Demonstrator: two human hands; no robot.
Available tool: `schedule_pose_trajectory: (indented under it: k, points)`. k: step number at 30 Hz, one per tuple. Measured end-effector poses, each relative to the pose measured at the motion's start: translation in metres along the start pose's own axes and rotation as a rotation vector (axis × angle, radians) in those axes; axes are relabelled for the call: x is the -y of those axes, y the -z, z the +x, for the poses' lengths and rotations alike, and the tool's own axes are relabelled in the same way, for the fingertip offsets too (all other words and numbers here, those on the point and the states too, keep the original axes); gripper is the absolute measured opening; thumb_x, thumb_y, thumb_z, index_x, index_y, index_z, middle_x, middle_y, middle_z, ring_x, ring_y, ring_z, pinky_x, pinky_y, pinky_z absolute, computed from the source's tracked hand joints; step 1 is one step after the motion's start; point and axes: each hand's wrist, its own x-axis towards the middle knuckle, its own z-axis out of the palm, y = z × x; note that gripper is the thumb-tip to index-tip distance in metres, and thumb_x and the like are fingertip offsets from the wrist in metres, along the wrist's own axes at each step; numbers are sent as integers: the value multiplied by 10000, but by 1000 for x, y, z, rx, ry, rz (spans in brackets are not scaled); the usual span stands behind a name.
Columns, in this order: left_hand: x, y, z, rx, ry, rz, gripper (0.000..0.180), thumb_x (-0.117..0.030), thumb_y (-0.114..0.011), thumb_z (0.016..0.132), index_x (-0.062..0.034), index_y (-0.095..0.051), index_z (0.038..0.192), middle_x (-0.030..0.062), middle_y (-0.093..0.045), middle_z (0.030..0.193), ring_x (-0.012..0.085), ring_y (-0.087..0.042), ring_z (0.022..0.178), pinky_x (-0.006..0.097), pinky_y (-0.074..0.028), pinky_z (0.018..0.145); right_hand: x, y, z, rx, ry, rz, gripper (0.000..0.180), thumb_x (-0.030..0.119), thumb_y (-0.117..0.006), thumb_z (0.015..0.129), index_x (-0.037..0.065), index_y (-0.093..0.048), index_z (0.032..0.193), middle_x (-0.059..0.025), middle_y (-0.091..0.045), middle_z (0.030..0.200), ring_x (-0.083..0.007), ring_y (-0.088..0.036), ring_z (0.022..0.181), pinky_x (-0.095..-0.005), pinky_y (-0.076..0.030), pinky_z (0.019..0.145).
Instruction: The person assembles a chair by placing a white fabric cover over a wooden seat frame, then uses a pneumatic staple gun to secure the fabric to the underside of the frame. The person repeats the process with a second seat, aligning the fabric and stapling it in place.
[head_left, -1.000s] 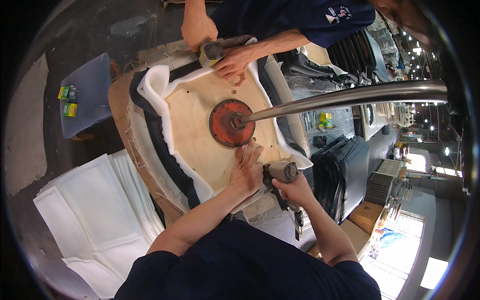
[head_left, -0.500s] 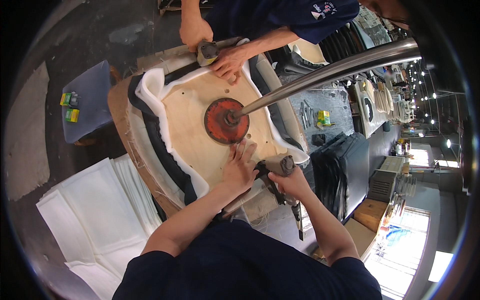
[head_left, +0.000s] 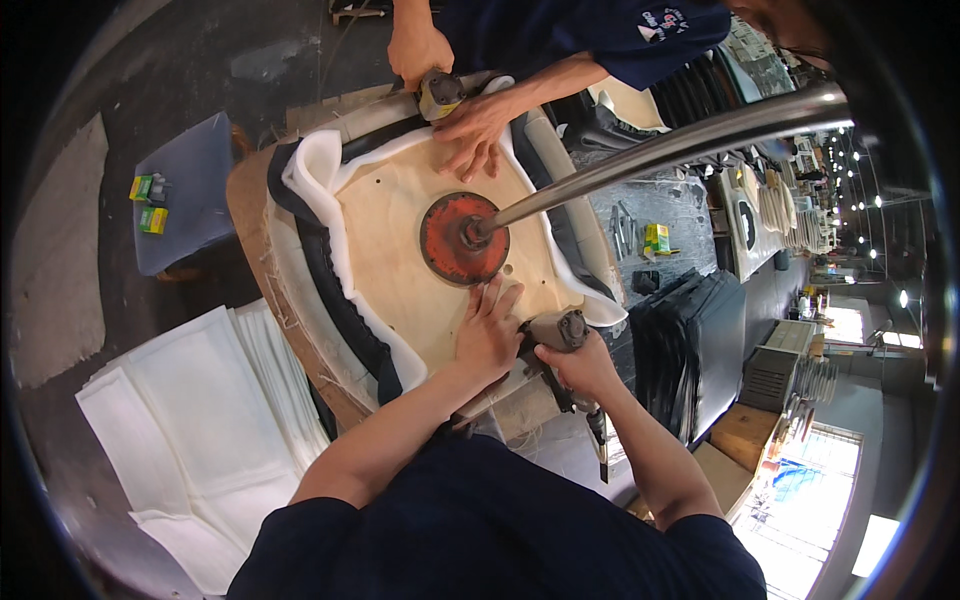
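Gripping a pneumatic staple gun [head_left: 560, 329] in the right hand [head_left: 584, 365]; resting the left hand [head_left: 489, 335], splayed, on the plywood panel [head_left: 385, 260] near the central red disc [head_left: 447, 252] — barely shifted; beyond, facing a co-worker's hand [head_left: 476, 128], spread wider than a moment ago — perhaps for steadier hold.

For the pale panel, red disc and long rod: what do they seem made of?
Pale panel: probably plywood, bare and matt, judging by its tan colour and small round holes.
Red disc: likely painted metal, its coat worn to dark patches.
Long rod: metal, perhaps polished steel or chrome, given its bright streaked reflections.
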Motion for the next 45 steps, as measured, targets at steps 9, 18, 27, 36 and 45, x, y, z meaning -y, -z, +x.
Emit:
schedule_pose_trajectory:
  k: [9,18,27,36,45]
  points:
    - [1,16,-11,78,44,-13,225,-300,-735,976,-115,-848,1039,89,-418,1707,378,-221,1665,602,-100,1371,-9,3,-8,60,23,37,436,308,-910,913,3,-756,1185,-51,-737,772,-142,-663,535,-333,-534,526]
    - [0,13,-11,20,64,-69,190,-240,-713,954,-98,-834,987,92,-452,1667,361,-253,1652,602,-102,1369,3,-4,-5,46,-14,-61,423,340,-910,910,-22,-779,1085,-67,-728,715,-151,-672,524,-334,-538,530]
    - [3,11,-13,7,62,-79,190,-228,-700,956,-79,-817,962,100,-445,1671,376,-256,1650,607,-112,1362,2,-3,-10,80,5,20,398,279,-893,925,-14,-763,1162,-53,-714,717,-131,-660,537,-333,-521,522]
    - [6,17,-10,71,46,-9,197,-254,-729,954,-84,-818,999,85,-431,1695,367,-256,1654,613,-111,1361,1,-9,1,-11,18,-25,354,276,-908,915,-21,-780,1060,-56,-708,692,-131,-664,541,-332,-514,505]
    - [3,28,-11,152,104,-1,233,-260,-689,982,-91,-825,1067,75,-421,1698,326,-245,1662,603,-68,1374,-5,-6,-13,103,82,138,355,249,-893,935,0,-752,1146,-37,-721,749,-115,-635,528,-313,-513,510]
